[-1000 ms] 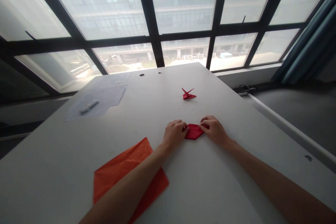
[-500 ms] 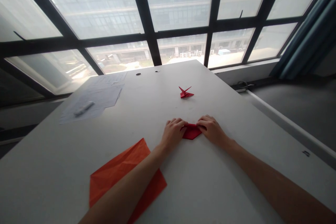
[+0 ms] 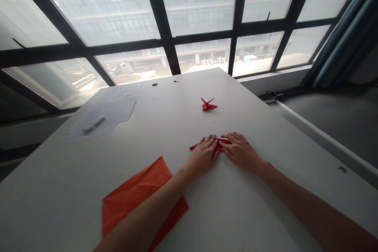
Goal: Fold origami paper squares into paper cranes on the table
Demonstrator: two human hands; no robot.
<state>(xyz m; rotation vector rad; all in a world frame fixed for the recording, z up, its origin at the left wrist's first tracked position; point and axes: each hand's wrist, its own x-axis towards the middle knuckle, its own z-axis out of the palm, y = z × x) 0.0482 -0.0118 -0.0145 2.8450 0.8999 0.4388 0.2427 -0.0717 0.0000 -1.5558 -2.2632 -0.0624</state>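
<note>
Pressing down on a folded red origami paper (image 3: 222, 143) on the white table (image 3: 236, 212), lol: left hand (image 3: 203, 155) and right hand (image 3: 239, 150) lie flat, fingers spread, no pinch. Its long axis runs sideways between them, left tip poking out.

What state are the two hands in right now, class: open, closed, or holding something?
Left hand: open, pressed flat on the folded red origami paper.
Right hand: open, pressed flat on the same paper.
</note>
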